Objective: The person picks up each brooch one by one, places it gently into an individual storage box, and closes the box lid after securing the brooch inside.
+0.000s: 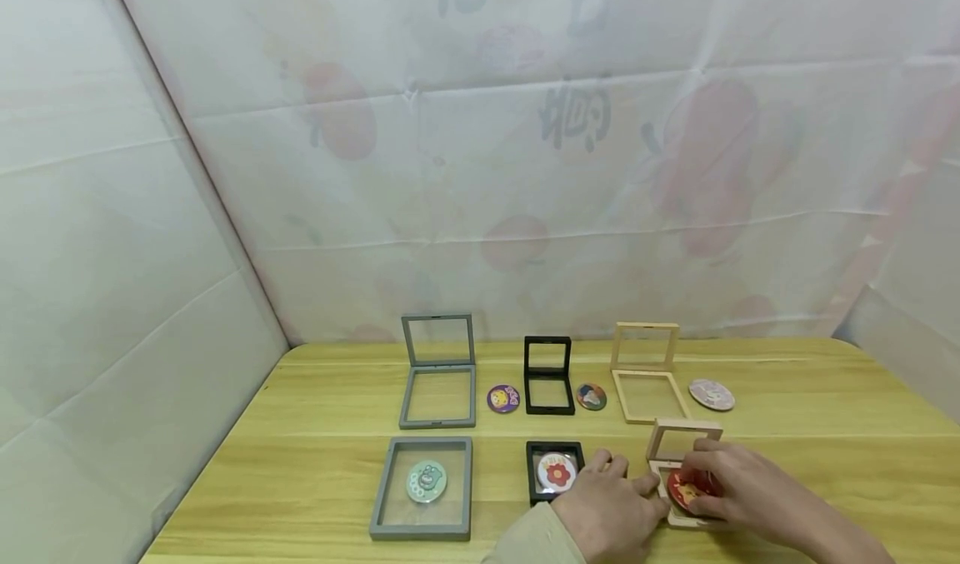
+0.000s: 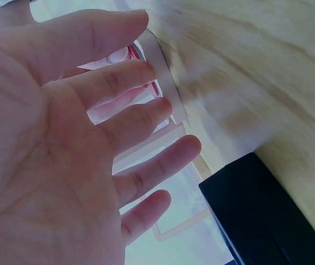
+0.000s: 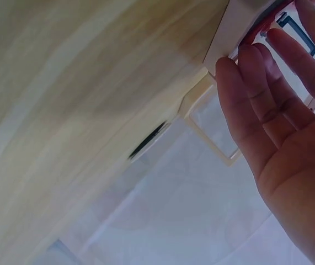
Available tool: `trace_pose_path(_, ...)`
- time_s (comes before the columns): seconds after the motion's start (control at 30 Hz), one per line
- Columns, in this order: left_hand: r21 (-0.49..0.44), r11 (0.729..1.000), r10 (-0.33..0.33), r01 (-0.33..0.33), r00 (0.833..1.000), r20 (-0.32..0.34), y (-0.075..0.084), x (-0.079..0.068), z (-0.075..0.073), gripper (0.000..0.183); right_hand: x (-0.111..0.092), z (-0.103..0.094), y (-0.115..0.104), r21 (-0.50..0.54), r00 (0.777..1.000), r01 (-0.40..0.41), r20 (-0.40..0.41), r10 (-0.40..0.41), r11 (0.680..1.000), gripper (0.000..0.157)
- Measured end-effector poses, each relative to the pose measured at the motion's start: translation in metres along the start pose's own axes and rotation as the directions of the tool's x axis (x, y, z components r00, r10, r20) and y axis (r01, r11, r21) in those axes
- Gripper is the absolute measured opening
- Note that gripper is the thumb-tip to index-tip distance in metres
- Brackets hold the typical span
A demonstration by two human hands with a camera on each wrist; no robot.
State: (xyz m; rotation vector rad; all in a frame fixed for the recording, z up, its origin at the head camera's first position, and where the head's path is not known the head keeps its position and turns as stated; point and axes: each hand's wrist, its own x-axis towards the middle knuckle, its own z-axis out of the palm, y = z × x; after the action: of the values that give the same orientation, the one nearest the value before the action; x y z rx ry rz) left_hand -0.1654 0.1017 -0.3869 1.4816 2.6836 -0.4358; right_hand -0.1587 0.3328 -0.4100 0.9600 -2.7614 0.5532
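Observation:
My right hand (image 1: 753, 491) pinches a round red badge (image 1: 682, 491) between thumb and fingers. The badge is over the base of a small pale pink display frame (image 1: 687, 425), whose lid stands up at the back. With its fingers fairly straight, my left hand (image 1: 609, 510) touches the left side of that frame. In the left wrist view the left palm (image 2: 58, 149) shows, fingers spread beside the frame's edge. The right wrist view has the right fingers at the frame's edge (image 3: 231, 41), with a bit of red between them.
A closed black frame (image 1: 534, 479) with a flower badge lies left of my left hand. Further left is a closed grey frame (image 1: 381, 497) holding a green badge. Behind stand open grey (image 1: 405, 397), black (image 1: 528, 393) and beige (image 1: 621, 397) frames, with purple (image 1: 503, 398), multicoloured (image 1: 592, 396) and pale (image 1: 712, 395) badges.

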Motion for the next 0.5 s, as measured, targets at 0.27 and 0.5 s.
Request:
trace_pose_path(0.27,-0.022,1.0,0.007,-0.007,1.0,-0.005,-0.001,0.003,-0.002,0.041,-0.003,-0.004,-0.002,-0.021,1.0,-0.027,-0.006,0.027,0.999,0.025)
trace_pose_path(0.5,-0.041,0.999,0.014,-0.018,0.995,-0.099,-0.014,0.002,-0.007,0.031,-0.005,-0.019,0.002,0.071,0.998,-0.063,0.01,0.063,0.995,0.022)
